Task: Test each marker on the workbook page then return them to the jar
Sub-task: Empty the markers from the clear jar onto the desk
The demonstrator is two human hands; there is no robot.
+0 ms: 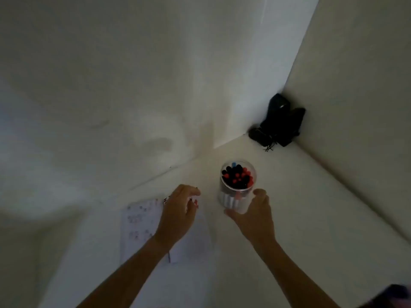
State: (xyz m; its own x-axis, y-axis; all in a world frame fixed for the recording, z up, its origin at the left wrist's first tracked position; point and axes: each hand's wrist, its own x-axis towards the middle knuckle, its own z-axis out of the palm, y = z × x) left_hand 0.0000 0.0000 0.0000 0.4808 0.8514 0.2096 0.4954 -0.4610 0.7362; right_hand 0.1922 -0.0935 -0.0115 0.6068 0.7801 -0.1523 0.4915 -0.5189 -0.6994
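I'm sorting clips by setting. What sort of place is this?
Probably a desk or table pushed into a room corner, maybe a home study spot: a white tabletop between two plain walls, a clear jar of markers, an open workbook, and dark gear in the corner.

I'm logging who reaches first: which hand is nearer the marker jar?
Right. The right hand cups the jar at its near side, apparently touching it; the left hand is apart to the jar's left, over the workbook.
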